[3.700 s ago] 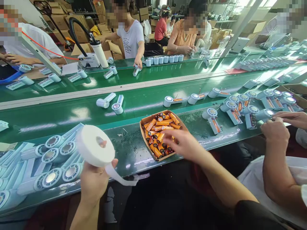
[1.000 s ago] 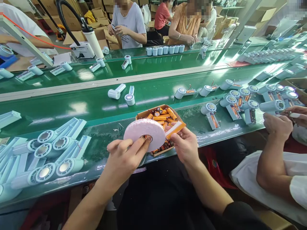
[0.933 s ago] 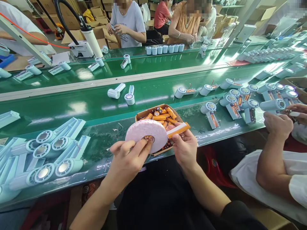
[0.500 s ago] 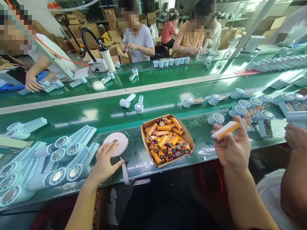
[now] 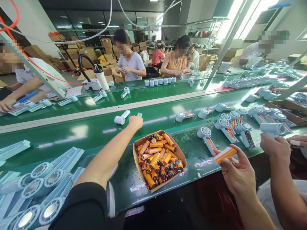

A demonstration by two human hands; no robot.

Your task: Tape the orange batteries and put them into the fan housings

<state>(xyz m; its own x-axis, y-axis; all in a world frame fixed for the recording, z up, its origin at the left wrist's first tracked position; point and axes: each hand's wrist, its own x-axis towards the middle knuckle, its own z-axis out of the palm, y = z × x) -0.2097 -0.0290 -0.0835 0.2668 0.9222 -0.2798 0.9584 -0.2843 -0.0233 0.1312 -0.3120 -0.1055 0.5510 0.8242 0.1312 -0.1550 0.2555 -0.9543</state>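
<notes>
My left hand reaches out over the green conveyor belt and is closed over a small white handheld fan, of which only the tip shows. A second white fan lies just left of it. My right hand holds an orange battery with a white strip stuck along it, near the bench's front edge. A cardboard tray full of orange batteries sits between my hands. The white tape roll lies on the bench, mostly hidden under my left forearm.
Several pale blue fan housings are piled at the lower left. Open fans with orange batteries lie to the right, where a co-worker's hands hold a fan. Other people work across the belts, beside a white machine.
My left hand left the tape roll on the bench and stretched forward onto the belt to the small fan. My right hand kept the taped battery and dropped slightly.
</notes>
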